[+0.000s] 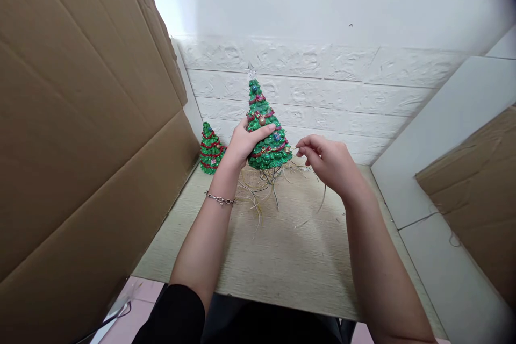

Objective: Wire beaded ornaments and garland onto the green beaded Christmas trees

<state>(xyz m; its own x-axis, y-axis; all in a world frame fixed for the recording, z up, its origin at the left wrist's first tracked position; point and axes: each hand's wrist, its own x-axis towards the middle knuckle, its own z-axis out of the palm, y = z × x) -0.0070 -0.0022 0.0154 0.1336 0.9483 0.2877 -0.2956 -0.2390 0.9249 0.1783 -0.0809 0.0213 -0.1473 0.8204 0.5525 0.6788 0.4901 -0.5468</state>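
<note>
My left hand (241, 145) is wrapped around the side of a green glittery toy Christmas tree (266, 142), its thumb across the front. The tree is held up and leans slightly left, with red garlands, small baubles and a clear star on top. Thin white, yellow and dark wires (258, 191) hang from under its base. To the right of the tree, my right hand (322, 158) is closed in a pinch at a thin pale wire (323, 196), whose tail hangs below the hand. The exact grip at the fingertips is too small to make out.
A smaller decorated tree (210, 153) stands behind at the left on the wooden tabletop (290, 269). Large cardboard (80, 118) walls off the left side. A white brick-pattern wall (342, 88) closes the back, and a white panel (447, 140) with cardboard stands at the right.
</note>
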